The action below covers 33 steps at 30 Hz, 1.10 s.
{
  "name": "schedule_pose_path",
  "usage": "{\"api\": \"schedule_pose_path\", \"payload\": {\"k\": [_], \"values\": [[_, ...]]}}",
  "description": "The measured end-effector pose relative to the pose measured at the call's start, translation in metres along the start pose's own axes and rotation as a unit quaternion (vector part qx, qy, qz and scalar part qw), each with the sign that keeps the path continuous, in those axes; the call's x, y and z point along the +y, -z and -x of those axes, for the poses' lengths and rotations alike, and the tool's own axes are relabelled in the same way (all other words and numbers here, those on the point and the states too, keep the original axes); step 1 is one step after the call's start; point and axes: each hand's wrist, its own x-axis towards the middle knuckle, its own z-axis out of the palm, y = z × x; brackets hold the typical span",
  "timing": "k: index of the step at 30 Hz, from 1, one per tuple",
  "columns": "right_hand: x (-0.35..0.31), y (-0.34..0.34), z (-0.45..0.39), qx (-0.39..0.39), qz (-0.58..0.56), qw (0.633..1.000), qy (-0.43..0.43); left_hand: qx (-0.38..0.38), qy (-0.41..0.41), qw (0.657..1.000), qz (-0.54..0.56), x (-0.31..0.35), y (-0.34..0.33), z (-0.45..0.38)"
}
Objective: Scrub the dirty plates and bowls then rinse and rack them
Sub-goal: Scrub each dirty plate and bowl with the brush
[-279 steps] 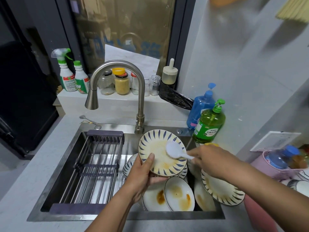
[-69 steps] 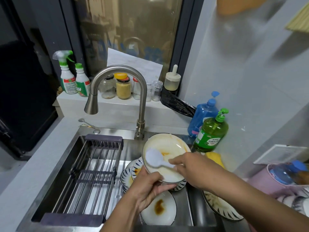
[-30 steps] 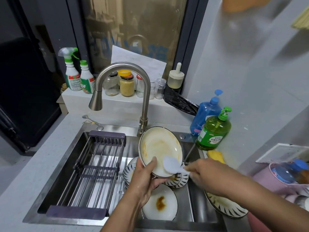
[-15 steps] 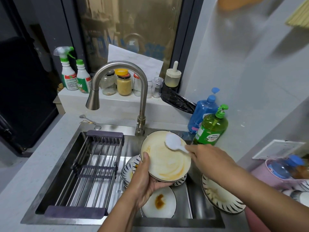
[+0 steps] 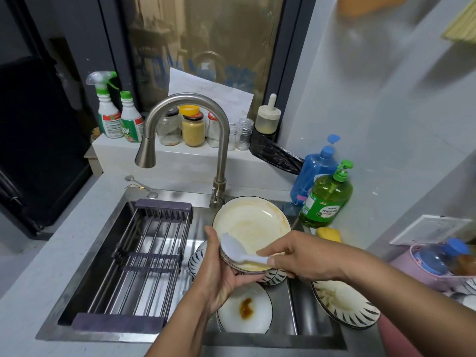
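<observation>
Rack [image 5: 144, 256] sat in sink [image 5: 85, 338], left of centre. Left hand [image 5: 221, 274] gripped tilted, stained bowl [image 5: 251, 228] at frame centre, thumb on rim, fingers curled beneath. Right hand [image 5: 301, 258] pinched brush [image 5: 238, 251] handle, bristles against bowl's lower left rim.

1 head view, looking down, close over sink [image 5: 164, 197].

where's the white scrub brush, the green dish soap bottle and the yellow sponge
white scrub brush [image 5: 233, 247], head view, back of its head
green dish soap bottle [image 5: 325, 200], head view, middle of its body
yellow sponge [image 5: 329, 234], head view, top face
</observation>
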Motion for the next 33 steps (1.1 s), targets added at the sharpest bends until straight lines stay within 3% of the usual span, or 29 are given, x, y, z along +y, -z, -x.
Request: {"api": "schedule_pose_path", "payload": {"k": [5,10,18,27,30,33], "values": [[0.012,0.018,0.018,-0.023,0.137,0.99,-0.025,0.061,-0.018,0.997,-0.054,0.004,0.005,-0.001],[0.026,0.04,0.031,0.052,0.289,0.954,-0.061,0.077,-0.046,0.986,-0.137,0.01,0.007,0.001],[0.029,0.012,0.019,0.053,0.26,0.964,0.031,0.07,-0.008,0.982,-0.175,0.005,-0.005,0.003],[0.048,0.015,-0.009,0.118,0.273,0.955,-0.02,0.039,0.001,0.977,-0.209,-0.012,-0.003,0.008],[0.064,0.018,0.003,0.078,0.259,0.962,-0.045,0.093,-0.05,0.972,-0.209,-0.004,-0.001,0.008],[0.06,0.004,0.017,0.016,0.177,0.984,-0.016,0.119,-0.07,0.966,-0.217,0.003,-0.001,0.005]]}}
